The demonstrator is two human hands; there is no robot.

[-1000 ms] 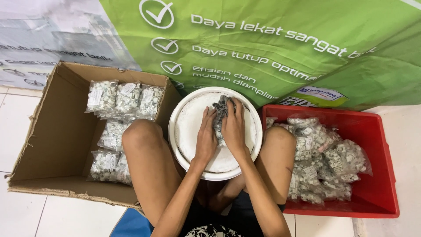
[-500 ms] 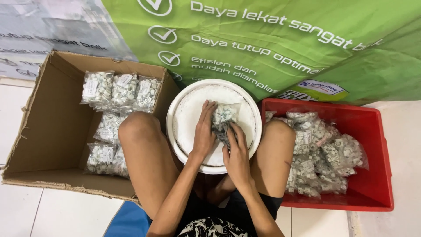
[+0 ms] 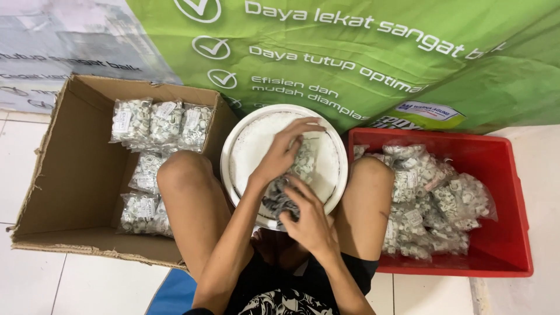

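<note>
Head view, clear bag (image 3: 294,175) of seemingly grey-white clips

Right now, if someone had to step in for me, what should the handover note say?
Left hand: fingers spread over a clear bag of small white clips above the white bucket held between the knees.
Right hand: gripping the bag's lower, darker end at the bucket's near rim.
Cardboard box, on the left: filled bags lined along its far and right sides.
Red bin, on the right: a heap of more clip bags.
Done: several bags in the box. Left: the bag in hand and the red bin's pile.
</note>
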